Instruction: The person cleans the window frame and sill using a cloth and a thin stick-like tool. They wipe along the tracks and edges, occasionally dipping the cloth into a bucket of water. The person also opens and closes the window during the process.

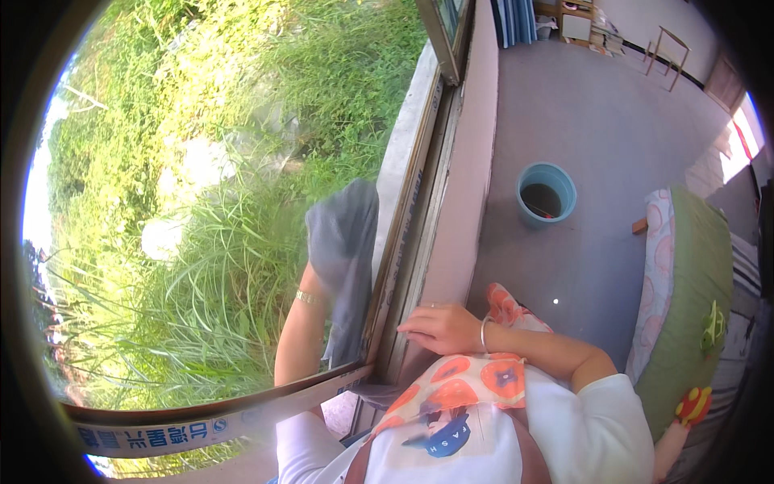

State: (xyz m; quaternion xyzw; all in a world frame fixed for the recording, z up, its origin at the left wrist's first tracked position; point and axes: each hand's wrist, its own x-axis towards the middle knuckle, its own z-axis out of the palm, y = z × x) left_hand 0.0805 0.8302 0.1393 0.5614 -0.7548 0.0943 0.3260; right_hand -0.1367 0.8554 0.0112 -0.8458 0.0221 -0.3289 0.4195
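Note:
My left hand (331,266) is outside a window, seen through its glass pane (242,314). A damp-looking gray cloth (347,236) covers its fingers and hangs down beside the frame; the wrist wears a gold-coloured band. Bent at the elbow, my right arm crosses in front of my body, a silver bangle at its wrist. My right hand (440,328) lies by the inner edge of the metal window frame (417,242), holding nothing, its fingers slightly bent and a little apart. An apron (484,378) with an orange print covers part of my white shirt.
On the floor stands a blue plastic bucket (546,195) with dark water. At the right is a bed with a green cover (695,260); a wooden chair (668,57) stands farther off. A second window sash (447,42) is at the top. Grass (224,290) grows outside.

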